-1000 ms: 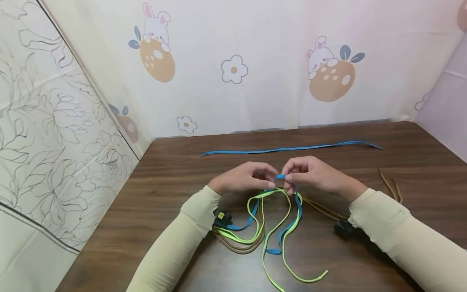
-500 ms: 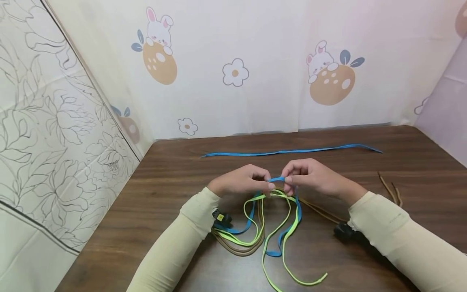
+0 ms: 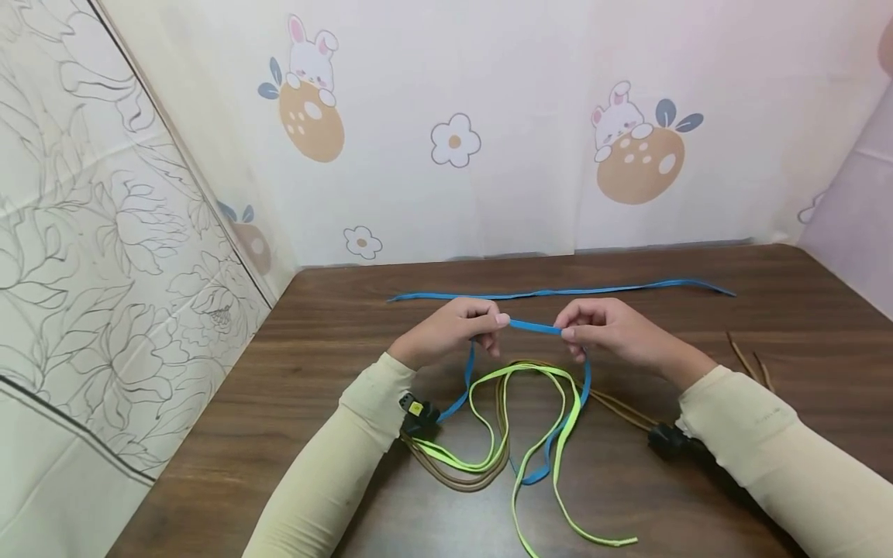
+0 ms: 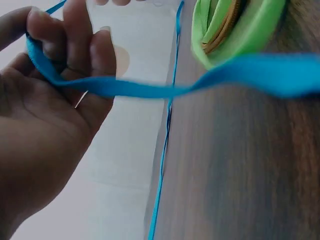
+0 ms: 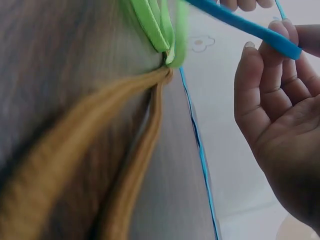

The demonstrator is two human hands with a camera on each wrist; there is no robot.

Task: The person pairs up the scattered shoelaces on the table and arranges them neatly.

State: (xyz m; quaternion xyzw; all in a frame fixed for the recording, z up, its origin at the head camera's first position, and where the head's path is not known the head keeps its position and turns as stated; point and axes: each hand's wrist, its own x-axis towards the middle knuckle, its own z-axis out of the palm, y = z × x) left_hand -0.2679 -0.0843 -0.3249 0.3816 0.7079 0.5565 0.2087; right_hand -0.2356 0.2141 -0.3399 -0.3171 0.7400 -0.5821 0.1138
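We lose one strand of the green lace [image 3: 574, 415] off the head view's bottom edge, and the left sleeve [image 3: 321, 473] hides the rest of the leftward loops [image 3: 477, 468]. In the right wrist view we find the brown cord [image 5: 75, 127] blurred and cropped, while in the left wrist view the held blue lace [image 4: 145, 90] smears where the right edge cuts it

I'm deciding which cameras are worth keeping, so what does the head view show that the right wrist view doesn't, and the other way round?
Only the head view: both sleeves, the rabbit pictures on the wall, and the left hand as a whole.

Only the right wrist view: the palm of the right hand.

Both: the blue lace stretched between the hands, the green laces, the brown laces, the second blue strip and the table.
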